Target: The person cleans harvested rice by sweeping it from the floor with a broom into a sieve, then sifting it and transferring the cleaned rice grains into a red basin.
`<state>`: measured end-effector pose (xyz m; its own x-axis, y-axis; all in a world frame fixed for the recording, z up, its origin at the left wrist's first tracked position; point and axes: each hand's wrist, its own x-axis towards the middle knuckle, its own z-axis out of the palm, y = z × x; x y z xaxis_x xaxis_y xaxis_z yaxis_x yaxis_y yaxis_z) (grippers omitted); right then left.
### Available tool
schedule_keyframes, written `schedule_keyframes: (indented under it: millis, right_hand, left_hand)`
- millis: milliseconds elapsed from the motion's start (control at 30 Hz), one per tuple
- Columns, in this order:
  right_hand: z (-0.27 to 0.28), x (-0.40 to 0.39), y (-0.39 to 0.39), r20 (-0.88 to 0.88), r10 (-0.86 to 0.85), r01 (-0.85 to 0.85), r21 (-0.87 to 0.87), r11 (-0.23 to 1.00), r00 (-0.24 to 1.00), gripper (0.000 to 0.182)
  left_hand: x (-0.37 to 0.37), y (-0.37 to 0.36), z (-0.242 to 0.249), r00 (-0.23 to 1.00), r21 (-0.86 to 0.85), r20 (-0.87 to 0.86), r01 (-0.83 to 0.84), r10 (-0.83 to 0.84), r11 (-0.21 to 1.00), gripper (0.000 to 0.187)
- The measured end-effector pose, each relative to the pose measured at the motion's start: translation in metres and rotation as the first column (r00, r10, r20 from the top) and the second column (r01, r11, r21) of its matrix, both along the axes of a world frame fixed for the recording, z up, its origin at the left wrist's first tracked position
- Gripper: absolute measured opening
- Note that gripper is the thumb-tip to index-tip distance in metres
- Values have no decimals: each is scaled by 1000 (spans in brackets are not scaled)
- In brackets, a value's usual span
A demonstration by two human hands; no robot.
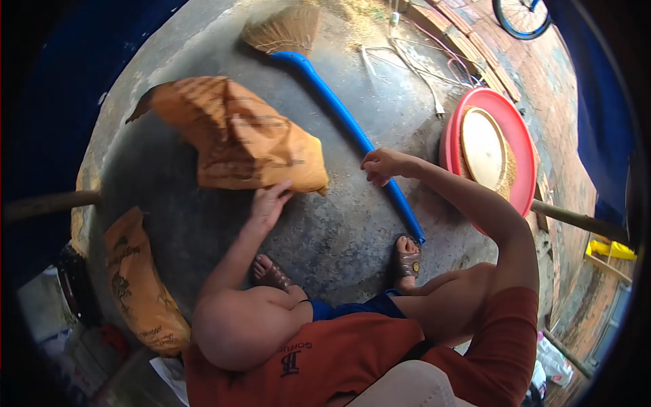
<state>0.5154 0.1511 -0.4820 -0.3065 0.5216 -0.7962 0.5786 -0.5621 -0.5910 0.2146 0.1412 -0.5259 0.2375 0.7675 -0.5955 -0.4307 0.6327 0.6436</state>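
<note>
An orange printed sack [254, 146] lies creased on the concrete floor in front of me, its yellowish end to the right. My left hand [269, 203] reaches to the sack's near edge, fingers stretched out against it. Over the blue handle of a broom [339, 114] hovers my right hand [388, 165], its fingers curled together and pointing left; whatever may be between them I cannot make out. The broom's straw head [285, 30] is at the far end, and the handle runs toward my foot.
On the right, a red basin [498, 102] holds grain and a round, pale tray [483, 144]. Another orange sack [146, 285] lies at the left. Pale cables [413, 64] trail across the floor by stacked planks [468, 41]. A bicycle wheel [522, 20] shows at the top.
</note>
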Motion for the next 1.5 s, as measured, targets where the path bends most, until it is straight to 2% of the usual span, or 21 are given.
schedule_keyframes:
  millis: [67, 200, 333, 367, 433, 500, 567, 633, 700, 733, 800, 867, 900, 967, 1033, 1100, 1200, 1300, 1333, 1367, 1500]
  right_hand:
    - [-13, -1, -1, 17, -146, 147, -43, 988, 989, 29]
    - [-25, -20, 7, 20, -16, 17, -65, 998, 1000, 29]
    - [-38, -48, 18, 20, 36, -37, 73, 997, 999, 36]
    - [-42, -55, 17, 48, 2, -9, 135, 991, 999, 41]
    - [-51, -70, 15, 225, 90, -177, 404, 897, 970, 55]
    - [-47, -83, 10, 172, -14, -41, 312, 949, 985, 66]
    - [-46, -87, 6, 174, -28, -30, 324, 946, 984, 71]
    - [-53, -87, 10, 191, -59, -7, 326, 945, 980, 71]
    - [-61, -85, 16, 140, -99, 56, 282, 958, 985, 72]
    - [-44, -81, 22, 55, -154, 149, 85, 985, 986, 73]
    - [-57, -79, 25, 12, -197, 195, 62, 979, 980, 74]
    - [-67, -78, 26, -51, -240, 241, 12, 970, 969, 78]
    - [-69, -79, 25, -44, -250, 251, 15, 968, 967, 78]
    - [-71, -81, 24, -40, -256, 257, 35, 966, 966, 81]
    - [-63, -83, 23, -19, -278, 278, 38, 960, 960, 80]
    - [-60, -85, 23, 55, -238, 236, 41, 971, 970, 79]
    - [-59, -91, 25, 193, -227, 178, 241, 954, 955, 68]
    - [-33, -74, 33, 188, -76, -21, 467, 884, 979, 50]
    - [-20, -65, 38, 137, -63, -22, 539, 842, 989, 42]
    - [-7, -55, 43, 89, -48, -16, 610, 792, 995, 35]
    - [50, 2, 59, -66, -199, 167, 819, 548, 978, 24]
  left_hand:
    - [12, -13, -13, 998, 6, -9, 62, -62, 998, 33]
    - [17, -21, -25, 987, 42, -163, 15, -8, 999, 30]
    - [15, -16, -37, 962, 98, -272, -8, 34, 995, 26]
    - [14, -16, -38, 953, 98, -304, 13, 17, 995, 27]
    - [12, -15, -38, 960, 71, -278, 47, -26, 996, 28]
    - [12, -14, -34, 966, 51, -241, 104, -89, 993, 29]
    - [7, -18, -19, 937, -26, -230, 266, -265, 964, 32]
    - [-18, -18, -4, 694, -76, -467, 587, -549, 806, 31]
    - [-51, -6, 27, 526, 32, -658, 734, -539, 678, 33]
    - [-65, 7, 48, 583, 72, -676, 660, -450, 748, 34]
    - [-109, 34, 58, 660, 223, -722, 505, -206, 834, 43]
    - [-158, 64, 32, 479, 433, -850, 399, 219, 808, 49]
    - [-175, 75, 19, 488, 437, -846, 405, 214, 803, 49]
    - [-192, 93, 2, 623, 71, -773, 268, -116, 961, 59]
    - [-164, 86, -4, 628, 172, -772, 354, -98, 919, 62]
    - [-149, 81, -39, 468, 199, -884, 356, 10, 913, 57]
    - [-119, 72, -44, 618, 364, -784, 390, 52, 846, 52]
    - [-93, 54, -32, 707, 231, -706, 280, -37, 932, 46]
    - [-92, 52, -40, 764, 70, -631, 234, -139, 970, 44]
    - [-76, 46, -34, 804, 78, -589, 160, -84, 984, 43]
    - [-55, 46, -16, 800, 90, -580, 248, -152, 965, 44]
